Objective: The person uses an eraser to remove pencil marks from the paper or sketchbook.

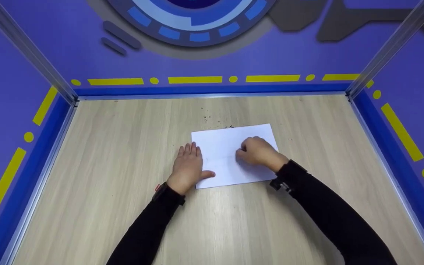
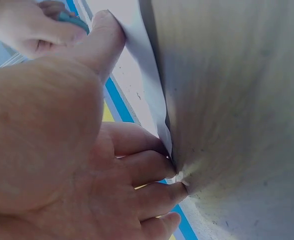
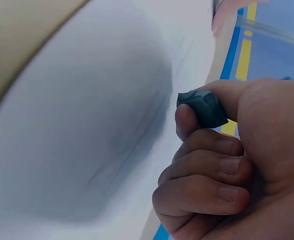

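Note:
A white sheet of paper (image 1: 221,143) lies slightly turned on the wooden table. My left hand (image 1: 187,167) rests flat at its left edge, fingers straight and the thumb reaching onto the sheet. Over the right half of the paper is my right hand (image 1: 258,151), which pinches a small dark teal eraser (image 3: 205,109) between thumb and forefinger. The eraser is hidden in the head view. Its other fingers curl into the palm. Faint thin lines (image 3: 132,150) run across the paper in the right wrist view.
Small dark crumbs (image 1: 206,117) are scattered on the table (image 1: 131,129) beyond the paper's far edge. Blue panels with yellow marks (image 1: 195,80) and metal frame edges enclose the table at the back and both sides.

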Tool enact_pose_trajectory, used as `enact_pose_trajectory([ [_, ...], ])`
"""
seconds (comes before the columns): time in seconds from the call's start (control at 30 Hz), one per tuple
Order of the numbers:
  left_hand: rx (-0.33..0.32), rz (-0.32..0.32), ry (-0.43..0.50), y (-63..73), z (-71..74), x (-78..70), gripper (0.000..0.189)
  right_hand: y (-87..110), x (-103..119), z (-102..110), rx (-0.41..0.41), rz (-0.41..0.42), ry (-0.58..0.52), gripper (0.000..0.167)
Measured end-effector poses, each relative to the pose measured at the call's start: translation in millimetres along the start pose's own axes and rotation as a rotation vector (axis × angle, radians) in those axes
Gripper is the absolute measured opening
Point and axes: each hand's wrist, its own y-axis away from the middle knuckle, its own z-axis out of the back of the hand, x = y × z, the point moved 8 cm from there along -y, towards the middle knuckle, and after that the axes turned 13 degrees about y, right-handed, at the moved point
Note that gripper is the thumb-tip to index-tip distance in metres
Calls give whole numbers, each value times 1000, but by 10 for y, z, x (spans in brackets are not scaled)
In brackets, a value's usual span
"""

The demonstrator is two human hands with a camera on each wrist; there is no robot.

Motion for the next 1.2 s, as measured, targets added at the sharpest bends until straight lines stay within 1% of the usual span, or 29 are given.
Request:
enact_pose_trajectory([
  [0.17, -15, -5, -7, -5, 17, -16, 118, -102, 383, -54, 31, 51, 44, 49],
  [0.27, -19, -11, -4, -12, 15, -26, 118, -148, 537, -112, 59, 76, 80, 45],
  [0.37, -27, -19, -1, -21, 11, -30, 118, -174, 577, -153, 81, 78, 101, 43],
  [0.47, -35, -21, -9, -23, 14, -31, 118, -179, 529, -147, 69, 76, 109, 43],
  [0.6, -28, -15, -21, -20, 14, -39, 118, -129, 371, -113, 44, 71, 106, 44],
  [0.7, -17, -16, -20, -23, 4, -50, 118, -64, 178, -94, 40, 48, 83, 44],
  [0.8, -10, -15, -18, -24, -9, -54, 118, 10, -75, -68, 41, 24, 49, 40],
  [0.97, -6, -19, -9, -20, -21, -52, 117, 179, -590, 11, 35, -30, 22, 30],
  [1.03, -8, -24, -5, -16, -19, -47, 117, 242, -781, 34, 33, -65, 27, 32],
  [1.1, -12, -21, 1, -14, -13, -30, 117, 284, -921, 41, 33, -92, 24, 37],
  [1.2, -18, -9, 3, -2, -7, 2, 117, 307, -997, 32, 38, -94, 4, 41],
])
